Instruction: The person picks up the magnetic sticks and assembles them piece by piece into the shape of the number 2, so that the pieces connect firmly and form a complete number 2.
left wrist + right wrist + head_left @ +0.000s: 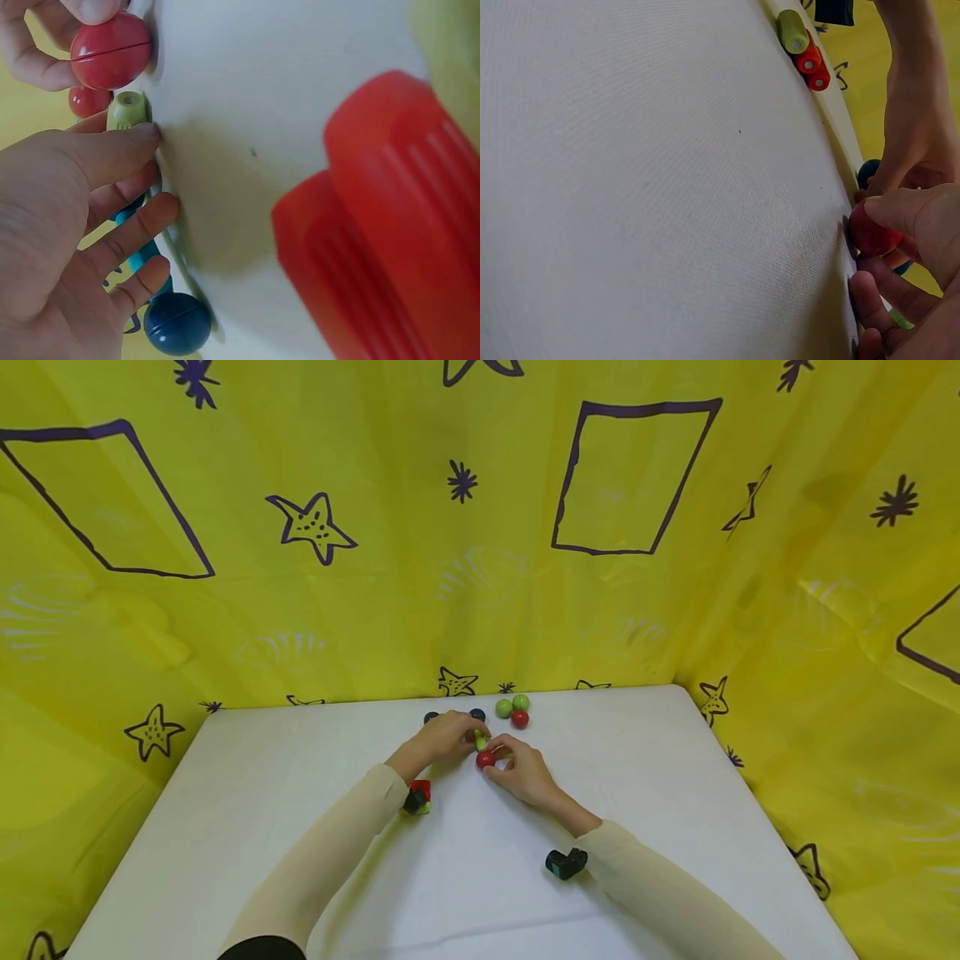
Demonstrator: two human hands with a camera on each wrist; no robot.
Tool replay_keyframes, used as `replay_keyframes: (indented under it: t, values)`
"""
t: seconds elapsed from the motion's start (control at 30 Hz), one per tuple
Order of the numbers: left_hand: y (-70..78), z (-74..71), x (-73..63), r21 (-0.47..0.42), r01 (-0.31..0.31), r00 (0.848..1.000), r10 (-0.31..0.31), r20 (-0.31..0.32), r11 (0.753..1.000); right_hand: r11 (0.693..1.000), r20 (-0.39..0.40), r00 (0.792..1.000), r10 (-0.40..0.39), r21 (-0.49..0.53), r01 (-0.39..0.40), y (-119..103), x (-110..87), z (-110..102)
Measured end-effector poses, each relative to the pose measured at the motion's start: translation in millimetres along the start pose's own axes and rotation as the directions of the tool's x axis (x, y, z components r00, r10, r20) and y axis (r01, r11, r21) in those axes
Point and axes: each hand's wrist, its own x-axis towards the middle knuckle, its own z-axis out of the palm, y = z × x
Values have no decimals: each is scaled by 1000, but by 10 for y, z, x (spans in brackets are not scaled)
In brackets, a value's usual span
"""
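Note:
My left hand [447, 735] pinches a short yellow-green rod [481, 741] between thumb and forefinger; its other fingers are spread. In the left wrist view, the rod's end with a round socket [130, 98] faces the red ball [112, 51]. My right hand [525, 770] holds that ball between thumb and fingers, close over the white table. The ball has a seam line around it. Behind the left fingers lies a teal rod [142, 256] with a dark blue ball [178, 324] at its end, partly hidden by the hand.
Two green balls [503, 708] and another red ball [520, 718] sit together at the table's back. Red rods [808, 60] and a yellow-green rod [793, 31] lie near the left forearm. The yellow curtain [375, 610] borders the white table [675, 793] behind and at both sides.

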Motion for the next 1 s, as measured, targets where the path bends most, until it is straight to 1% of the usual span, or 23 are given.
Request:
replay_keyframes:
  t: [0.2, 0.4, 0.57, 0.8, 1.0]
  values:
    - [-2, 2, -13, -11, 4, 1000, -4, -17, 1000, 1000, -3, 1000, -5, -11, 5, -14, 11, 5]
    - [-32, 11, -12, -49, 3, 999, -4, -31, 999, 999, 4, 1000, 25, -20, -25, -8, 13, 11]
    - [-49, -6, -15, -114, 19, 998, -24, -49, 993, 998, 0, 999, 49, -26, -48, -2, 9, 15]
    - [-97, -16, -13, -209, 58, 997, -69, -45, 976, 998, 1, 999, 49, -26, -48, -6, -7, 9]
    - [-110, -26, -21, -272, 65, 996, -81, -47, 960, 998, -1, 998, 62, -20, -62, -14, -6, 9]
